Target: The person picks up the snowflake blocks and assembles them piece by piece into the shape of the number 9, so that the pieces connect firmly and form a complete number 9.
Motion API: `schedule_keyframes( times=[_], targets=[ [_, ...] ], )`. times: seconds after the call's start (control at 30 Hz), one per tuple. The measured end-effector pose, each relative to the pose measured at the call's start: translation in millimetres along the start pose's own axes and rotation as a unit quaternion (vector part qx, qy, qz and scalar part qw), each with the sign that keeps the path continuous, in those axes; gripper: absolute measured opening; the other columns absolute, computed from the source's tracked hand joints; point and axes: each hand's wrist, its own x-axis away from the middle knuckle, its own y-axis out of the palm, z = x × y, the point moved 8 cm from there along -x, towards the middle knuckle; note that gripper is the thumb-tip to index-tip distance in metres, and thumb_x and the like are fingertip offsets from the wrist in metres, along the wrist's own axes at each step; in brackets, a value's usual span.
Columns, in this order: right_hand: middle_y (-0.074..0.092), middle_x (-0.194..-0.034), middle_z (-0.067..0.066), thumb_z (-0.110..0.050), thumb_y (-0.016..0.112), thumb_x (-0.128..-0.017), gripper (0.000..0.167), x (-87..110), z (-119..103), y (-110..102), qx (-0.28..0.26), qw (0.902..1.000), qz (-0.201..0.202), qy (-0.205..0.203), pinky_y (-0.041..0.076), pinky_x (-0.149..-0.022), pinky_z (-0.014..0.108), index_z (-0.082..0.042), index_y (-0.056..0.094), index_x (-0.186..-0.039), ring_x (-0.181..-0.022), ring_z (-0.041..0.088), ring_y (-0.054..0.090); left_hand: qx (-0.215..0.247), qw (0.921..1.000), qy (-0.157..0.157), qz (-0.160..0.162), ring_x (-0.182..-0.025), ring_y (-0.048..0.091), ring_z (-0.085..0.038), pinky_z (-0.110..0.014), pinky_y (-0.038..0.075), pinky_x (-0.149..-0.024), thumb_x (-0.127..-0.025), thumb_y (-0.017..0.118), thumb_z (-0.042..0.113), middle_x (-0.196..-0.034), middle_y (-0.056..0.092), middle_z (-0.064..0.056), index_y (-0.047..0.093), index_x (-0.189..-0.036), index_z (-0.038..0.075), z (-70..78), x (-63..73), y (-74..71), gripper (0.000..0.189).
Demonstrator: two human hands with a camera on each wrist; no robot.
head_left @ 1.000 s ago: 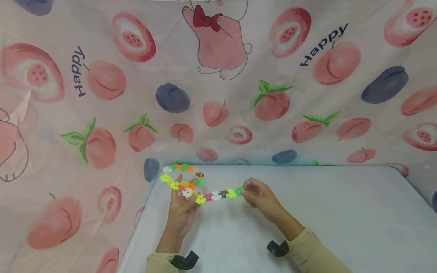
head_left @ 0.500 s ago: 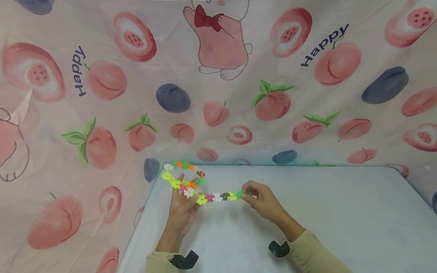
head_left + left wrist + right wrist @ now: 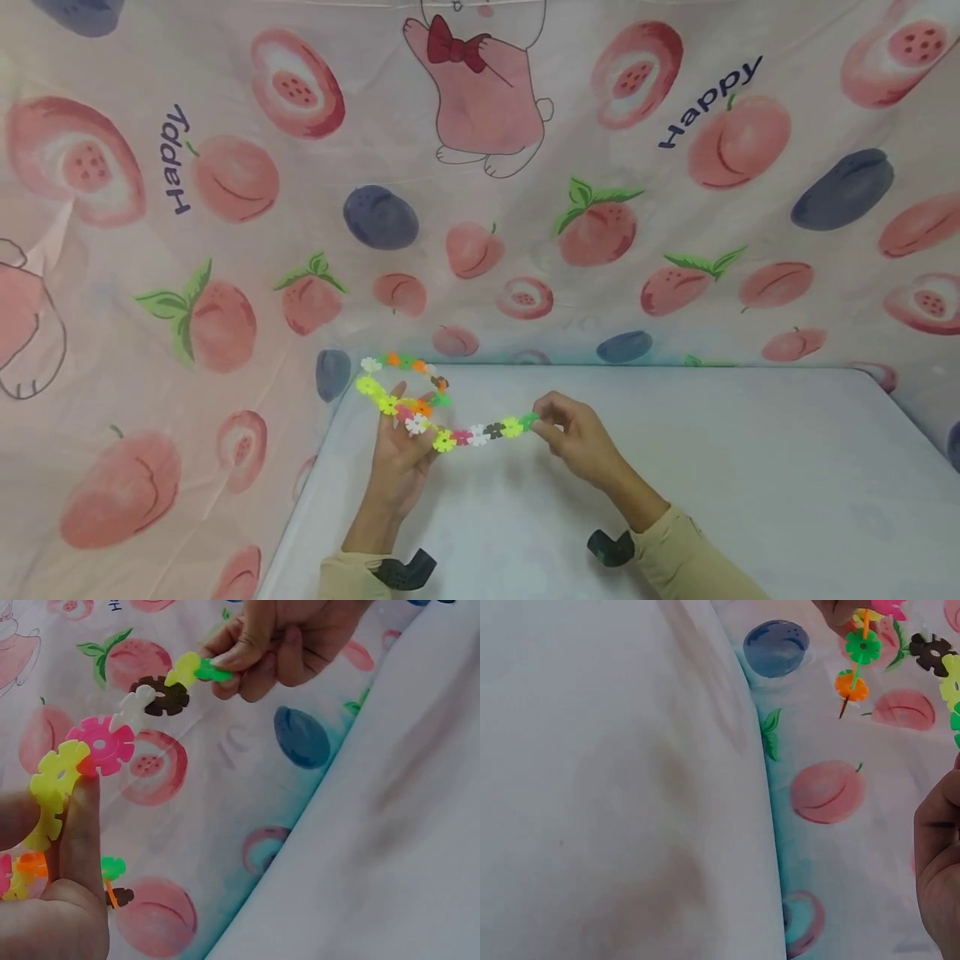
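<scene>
A chain of interlocking plastic flower discs (image 3: 477, 435) in yellow, pink, white, brown, green and orange hangs between both hands above the table. My left hand (image 3: 401, 471) pinches a yellow disc (image 3: 58, 776) between thumb and finger, palm up. Beyond those fingers the chain curves into a loop behind the hand. My right hand (image 3: 577, 437) pinches the green disc (image 3: 214, 671) at the other end with thumb and fingertips; its fingers partly cover that disc. From the right wrist, more loop discs, such as a green one (image 3: 863, 646), dangle below the left hand.
A white-covered table (image 3: 712, 467) lies beneath both hands. Behind it and to the left hangs a pink cloth (image 3: 510, 217) printed with peaches, plums and a rabbit. A black curved piece (image 3: 405, 571) sits at the left cuff, another (image 3: 611, 547) at the right.
The right hand dips slightly, then rises again with the green end of the chain. Both hands keep their pinch, and the left hand stays almost in place.
</scene>
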Motion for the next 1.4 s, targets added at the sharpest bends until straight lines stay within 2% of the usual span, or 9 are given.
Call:
schedule_keyframes(
  times=[0.27,0.47,0.57,0.7,0.83,1.0,1.17,1.27,1.4],
  targets=[
    [0.060,-0.081,-0.002,-0.009,0.069,-0.096,0.010,0.3,-22.2,-4.3,0.079,0.9955,0.006,-0.052,0.048,-0.051,0.026,-0.019,0.065,-0.095,-0.063,0.011,0.053,0.017,0.9997,-0.002,0.017,-0.123,0.061,-0.013,-0.034,0.054,-0.101,-0.101,0.052,-0.006,-0.161,0.030,-0.014,0.013,-0.159,0.036,-5.9,1.9,-1.8,0.082],
    [0.058,-0.079,0.000,-0.009,0.068,-0.097,0.011,0.5,-20.3,-4.1,0.069,0.9970,0.001,-0.036,0.046,-0.050,0.025,-0.018,0.064,-0.096,-0.059,0.010,0.050,0.038,0.9992,0.000,0.009,-0.121,0.060,-0.012,-0.032,0.053,-0.102,-0.102,0.051,-0.005,-0.161,0.029,-0.010,0.011,-0.159,0.037,-4.9,2.0,3.2,0.081],
    [0.058,-0.079,0.000,-0.009,0.069,-0.096,0.012,0.1,-19.4,-5.0,0.069,0.9970,0.000,-0.036,0.046,-0.050,0.025,-0.020,0.064,-0.096,-0.059,0.011,0.051,0.041,0.9991,-0.007,0.012,-0.128,0.057,-0.014,-0.033,0.053,-0.103,-0.102,0.051,-0.005,-0.161,0.031,-0.008,0.011,-0.158,0.038,-7.1,2.4,2.8,0.082],
    [0.059,-0.080,-0.003,-0.012,0.070,-0.096,0.012,0.0,-16.5,-5.5,0.090,0.9952,-0.008,-0.036,0.049,-0.052,0.025,-0.023,0.064,-0.097,-0.067,0.013,0.054,0.039,0.9990,-0.017,0.013,-0.134,0.054,-0.017,-0.034,0.052,-0.104,-0.102,0.052,-0.005,-0.160,0.033,-0.005,0.013,-0.159,0.039,-9.3,2.9,2.2,0.082],
    [0.061,-0.083,-0.006,-0.017,0.071,-0.096,0.010,2.5,-8.5,-5.5,0.104,0.9937,-0.029,-0.029,0.051,-0.061,0.027,-0.023,0.064,-0.098,-0.076,0.013,0.057,0.029,0.9994,-0.019,-0.002,-0.132,0.057,-0.015,-0.035,0.052,-0.105,-0.102,0.052,-0.006,-0.161,0.032,-0.007,0.013,-0.159,0.040,-8.9,2.9,3.2,0.083],
    [0.065,-0.094,-0.010,-0.025,0.071,-0.096,0.006,7.1,6.2,-5.8,0.120,0.9901,-0.071,-0.017,0.051,-0.078,0.033,-0.026,0.066,-0.100,-0.087,0.012,0.060,0.003,0.9994,-0.009,-0.034,-0.115,0.063,-0.010,-0.031,0.055,-0.100,-0.101,0.052,-0.006,-0.160,0.031,-0.010,0.012,-0.160,0.037,-4.4,3.2,7.1,0.083],
    [0.067,-0.099,-0.010,-0.031,0.071,-0.096,0.006,10.3,19.4,-14.1,0.109,0.9900,-0.089,0.005,0.050,-0.085,0.041,-0.029,0.068,-0.101,-0.089,0.014,0.061,-0.030,0.9970,-0.004,-0.071,-0.102,0.064,-0.009,-0.027,0.057,-0.095,-0.100,0.053,-0.008,-0.158,0.035,-0.010,0.010,-0.163,0.032,-1.1,2.4,13.6,0.086],
    [0.068,-0.101,-0.011,-0.032,0.071,-0.096,0.005,10.0,22.7,-22.5,0.108,0.9909,-0.080,0.012,0.050,-0.090,0.042,-0.030,0.069,-0.101,-0.091,0.014,0.062,-0.064,0.9943,-0.009,-0.084,-0.111,0.063,-0.011,-0.027,0.057,-0.095,-0.099,0.056,-0.007,-0.156,0.039,-0.012,0.013,-0.163,0.031,-0.9,0.6,18.9,0.086],
    [0.068,-0.103,-0.011,-0.030,0.070,-0.097,0.006,10.1,24.2,-32.7,0.105,0.9920,-0.068,0.018,0.052,-0.093,0.040,-0.030,0.070,-0.102,-0.094,0.014,0.062,-0.127,0.9878,-0.023,-0.088,-0.132,0.056,-0.022,-0.030,0.057,-0.097,-0.097,0.064,-0.001,-0.153,0.046,-0.011,0.023,-0.161,0.034,-2.1,-1.6,28.4,0.084]
  ],
)
